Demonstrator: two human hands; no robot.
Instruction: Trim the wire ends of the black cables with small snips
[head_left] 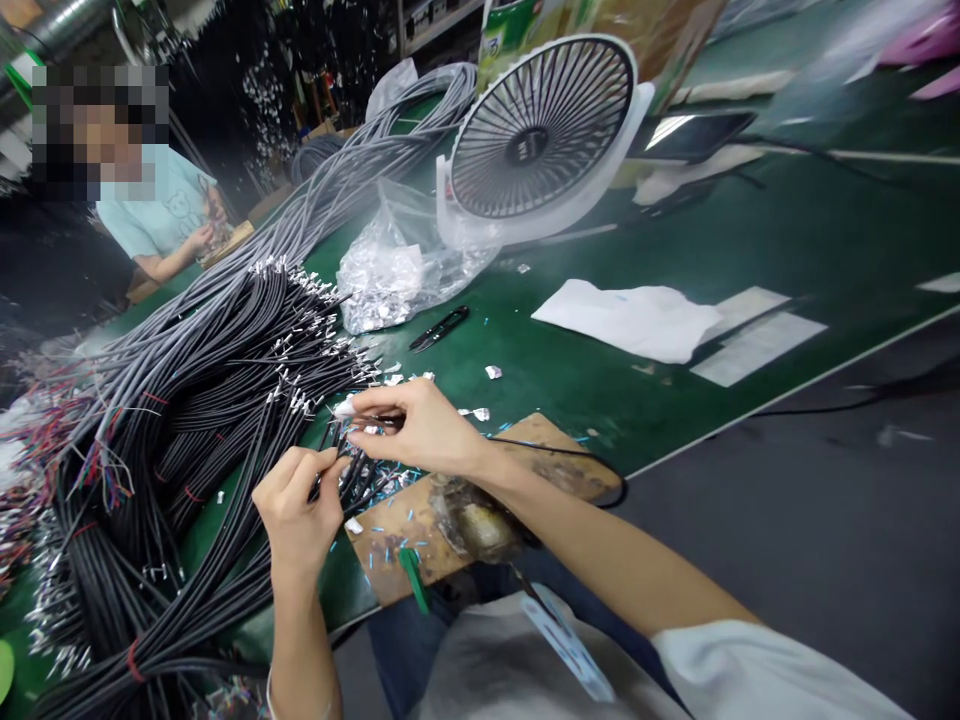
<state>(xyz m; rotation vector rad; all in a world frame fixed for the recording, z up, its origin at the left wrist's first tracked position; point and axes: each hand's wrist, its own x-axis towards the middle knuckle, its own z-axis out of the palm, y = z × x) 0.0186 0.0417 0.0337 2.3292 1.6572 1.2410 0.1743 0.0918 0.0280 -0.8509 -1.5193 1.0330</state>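
My left hand (300,495) is closed in a pinch on a thin black cable (324,440) above the green table. Close beside it, my right hand (424,425) has its thumb and fingers drawn together. A small white piece (345,408) shows at its index fingertip, and something dark lies between its fingers, too hidden to name. Beneath the hands are more black cable ends (358,478) with bits of blue and white scrap. To the left lies a big heap of black cables (225,400) with white-tipped ends, some bundled with red ties.
Grey cables (330,190) run along the back left. A clear plastic bag (390,275), black thread snips (440,328), a white fan (536,140) and white paper (630,315) lie beyond my hands. A stained board (382,545) with a green clamp (413,578) is in front. Another person (169,205) sits at the left.
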